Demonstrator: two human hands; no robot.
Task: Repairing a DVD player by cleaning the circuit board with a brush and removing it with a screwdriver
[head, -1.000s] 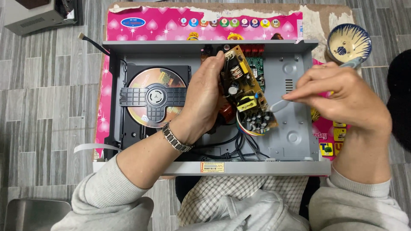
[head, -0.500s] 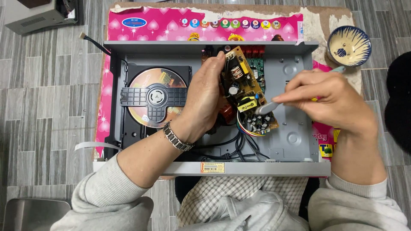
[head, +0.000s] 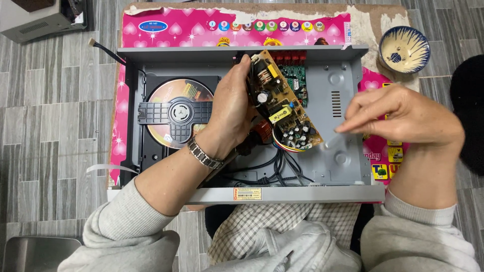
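Our right hand (head: 403,118) has drawn away rightward from the tan circuit board (head: 283,103), pinching a thin tool (head: 335,140) too blurred to identify. Centre frame, our left hand (head: 232,113) grips the component-studded board tilted over the grey metal chassis (head: 348,75), hiding its left edge.

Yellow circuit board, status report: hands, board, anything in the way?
Left hand grips the tilted yellow circuit board above the open grey metal player case. Right hand pinches a blurred slim tool, clear of board. Wires tether it.
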